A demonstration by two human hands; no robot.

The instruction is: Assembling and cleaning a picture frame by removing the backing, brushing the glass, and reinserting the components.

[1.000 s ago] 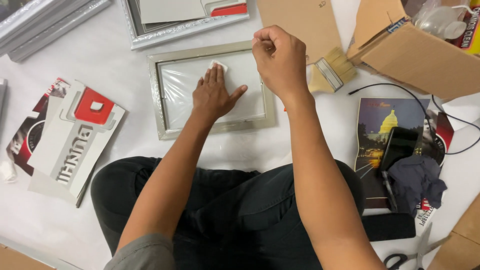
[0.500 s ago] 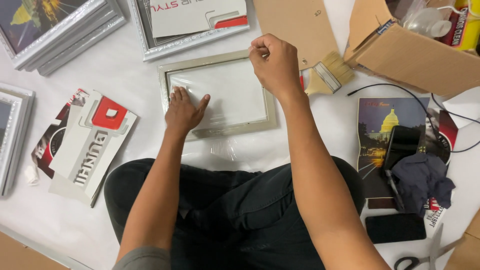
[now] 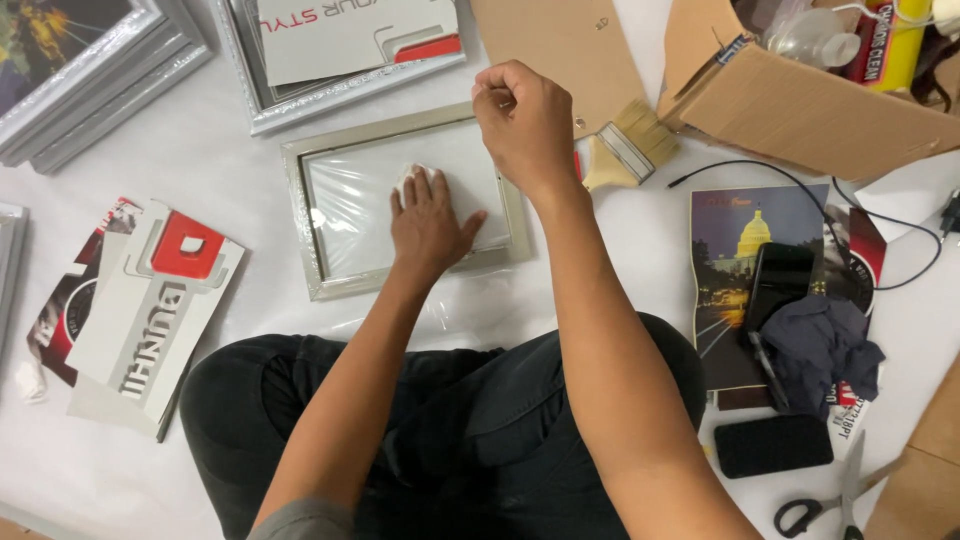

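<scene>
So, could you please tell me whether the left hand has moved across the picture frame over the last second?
Yes. The left hand slid from mid-pane to the picture frame's left edge, then back right to mid-pane, pressing a small white cloth.
</scene>
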